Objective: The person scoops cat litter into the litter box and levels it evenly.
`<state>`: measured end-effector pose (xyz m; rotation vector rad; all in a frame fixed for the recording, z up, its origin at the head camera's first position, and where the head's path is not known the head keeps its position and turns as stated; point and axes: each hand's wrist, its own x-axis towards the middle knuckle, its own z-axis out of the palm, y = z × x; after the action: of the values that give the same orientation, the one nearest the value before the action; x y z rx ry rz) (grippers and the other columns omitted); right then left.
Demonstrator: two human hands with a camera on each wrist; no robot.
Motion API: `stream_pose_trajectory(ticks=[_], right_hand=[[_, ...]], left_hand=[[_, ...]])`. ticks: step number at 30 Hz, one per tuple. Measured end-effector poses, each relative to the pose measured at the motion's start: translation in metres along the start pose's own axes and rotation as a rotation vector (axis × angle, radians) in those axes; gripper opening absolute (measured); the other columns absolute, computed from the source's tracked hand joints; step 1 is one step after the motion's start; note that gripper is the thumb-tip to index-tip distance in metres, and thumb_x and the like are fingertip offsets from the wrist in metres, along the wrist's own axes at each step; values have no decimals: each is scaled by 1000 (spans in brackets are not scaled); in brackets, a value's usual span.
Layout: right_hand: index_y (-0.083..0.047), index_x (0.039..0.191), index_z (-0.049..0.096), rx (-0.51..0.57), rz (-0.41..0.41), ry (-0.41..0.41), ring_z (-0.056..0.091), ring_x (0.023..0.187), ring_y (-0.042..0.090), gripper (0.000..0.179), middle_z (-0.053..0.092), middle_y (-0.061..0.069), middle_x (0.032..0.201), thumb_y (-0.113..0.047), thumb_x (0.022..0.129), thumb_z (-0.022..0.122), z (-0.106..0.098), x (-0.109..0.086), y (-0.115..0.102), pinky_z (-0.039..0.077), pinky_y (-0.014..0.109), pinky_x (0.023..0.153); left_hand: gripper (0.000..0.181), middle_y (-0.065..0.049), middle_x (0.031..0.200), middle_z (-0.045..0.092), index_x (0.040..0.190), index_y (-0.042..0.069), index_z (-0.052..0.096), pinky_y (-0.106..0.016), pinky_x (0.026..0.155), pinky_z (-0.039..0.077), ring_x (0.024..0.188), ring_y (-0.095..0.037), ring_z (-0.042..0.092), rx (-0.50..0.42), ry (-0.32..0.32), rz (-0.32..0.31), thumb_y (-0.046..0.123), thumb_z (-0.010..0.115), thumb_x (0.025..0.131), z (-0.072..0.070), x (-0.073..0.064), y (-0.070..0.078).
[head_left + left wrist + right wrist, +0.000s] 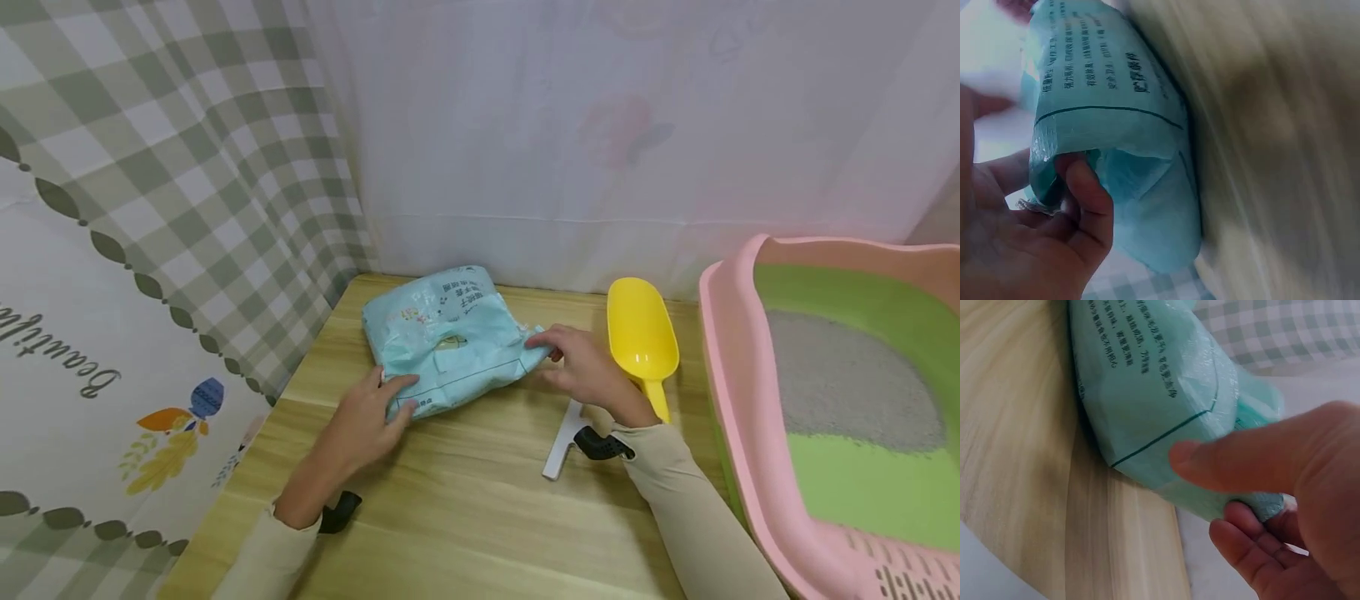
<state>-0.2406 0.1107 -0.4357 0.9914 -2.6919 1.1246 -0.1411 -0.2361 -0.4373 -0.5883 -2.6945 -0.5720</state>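
Note:
A light blue plastic bag [472, 375] with dark printed text and a slit in its front lies on the wooden table [450, 517], slumped and creased. At its near left corner is my left hand [363, 425]; in the left wrist view its fingers curl into the folded end of the bag [1110, 75]. My right hand [581, 367] pinches the opposite corner. The right wrist view has the thumb on the printed side of the bag [1141, 394] and the fingers curled beneath the crumpled edge.
Right of the bag lies a yellow scoop [637, 325], and a white flat-edged tool [562, 442] lies beside my right wrist. A pink-rimmed litter box [757, 375] holding grey litter [847, 383] stands far right. Checked cloth [187, 167] hangs left, white cloth [525, 125] behind.

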Motion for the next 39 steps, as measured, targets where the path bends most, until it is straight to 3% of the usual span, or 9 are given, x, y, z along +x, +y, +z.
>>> stream_pose_trajectory(ticks=[4, 8, 13, 17, 22, 26, 30, 33, 39], right_hand=[[0, 120, 80, -108, -25, 7, 63, 90, 30, 35, 72, 11, 102, 8, 86, 82, 4, 4, -1, 54, 44, 82], [0, 112, 83, -172, -57, 25, 66, 96, 35, 26, 75, 13, 103, 11, 89, 76, 7, 5, -2, 56, 50, 87], [-2, 103, 84, -183, -87, 32, 66, 91, 33, 15, 74, 11, 97, 8, 94, 78, 6, 8, -2, 56, 48, 84], [-1, 99, 85, -163, -91, 60, 61, 88, 30, 4, 65, 9, 98, 0, 96, 83, 3, 10, -1, 52, 44, 79], [-2, 97, 86, -199, -91, 83, 56, 100, 34, 8, 64, 8, 111, -10, 97, 85, -2, 9, 2, 50, 45, 85], [-5, 101, 87, -262, -106, 94, 57, 99, 31, 11, 72, 6, 107, -15, 100, 82, -2, 9, 3, 51, 44, 84], [-5, 102, 87, -257, -107, 107, 59, 94, 29, 12, 77, 5, 101, -16, 100, 82, -3, 10, 3, 51, 43, 80], [-4, 101, 87, -245, -111, 107, 62, 90, 28, 12, 79, 5, 97, -15, 99, 83, -2, 11, 2, 51, 42, 78], [-6, 101, 87, -219, -80, 101, 65, 86, 28, 11, 81, 5, 94, -15, 97, 85, -2, 10, 3, 52, 43, 77]], left_hand=[[53, -15, 106, 56, 127, -1, 77, -42, 71, 56, 78, -20, 54, 39, -59, 9, 21, 98, 84, 1, -4, 2], [31, -10, 97, 57, 111, -1, 83, -38, 68, 56, 75, -19, 54, 75, 2, 43, 5, 96, 83, 4, -5, 6], [10, -8, 92, 58, 94, 2, 85, -40, 70, 52, 80, -24, 55, 73, 78, 15, 4, 92, 87, 6, -4, 8], [10, -19, 110, 61, 84, 1, 82, -48, 82, 50, 96, -38, 55, 70, 146, 27, 3, 92, 87, 5, 0, 9], [9, -16, 126, 75, 94, 0, 83, -59, 92, 53, 116, -45, 65, 110, 107, -10, 7, 88, 91, 2, 4, 9], [11, -11, 92, 77, 93, 4, 78, -52, 76, 59, 89, -34, 72, 81, 28, -107, 12, 83, 98, -2, 6, 8], [32, 2, 64, 48, 77, 14, 59, -40, 57, 46, 61, -20, 50, 23, -33, -147, 14, 77, 103, -7, 6, 5], [35, 6, 61, 35, 76, 16, 54, -35, 54, 39, 56, -14, 40, -2, -58, -160, 17, 75, 105, -10, 6, 2], [37, 8, 61, 32, 75, 17, 54, -33, 54, 36, 55, -11, 36, -19, -93, -166, 20, 73, 107, -12, 8, -3]])
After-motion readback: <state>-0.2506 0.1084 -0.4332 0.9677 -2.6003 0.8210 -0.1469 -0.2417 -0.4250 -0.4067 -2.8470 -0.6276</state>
